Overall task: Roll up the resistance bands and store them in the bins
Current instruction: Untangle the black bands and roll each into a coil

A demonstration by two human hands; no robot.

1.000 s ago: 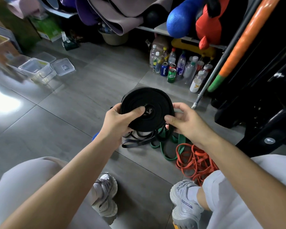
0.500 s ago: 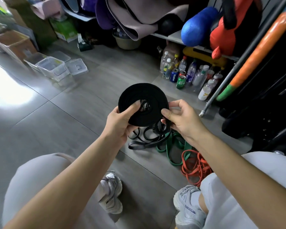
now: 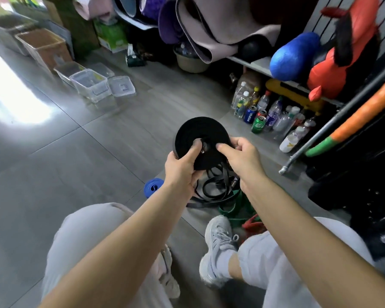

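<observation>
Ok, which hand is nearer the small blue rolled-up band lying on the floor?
Left. The left hand, gripping the black rolled band, is just above and right of the small blue rolled band; the right hand holds the black roll's other side, farther right.

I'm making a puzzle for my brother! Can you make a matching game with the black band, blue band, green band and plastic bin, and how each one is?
Things:
1 black band
2 blue band
3 green band
4 plastic bin

States:
A see-through, far off on the floor
B loose on the floor, not rolled
C gripped by the left hand and right hand
D rolled up, lying on the floor

Pairs: 1-C, 2-D, 3-B, 4-A
</observation>
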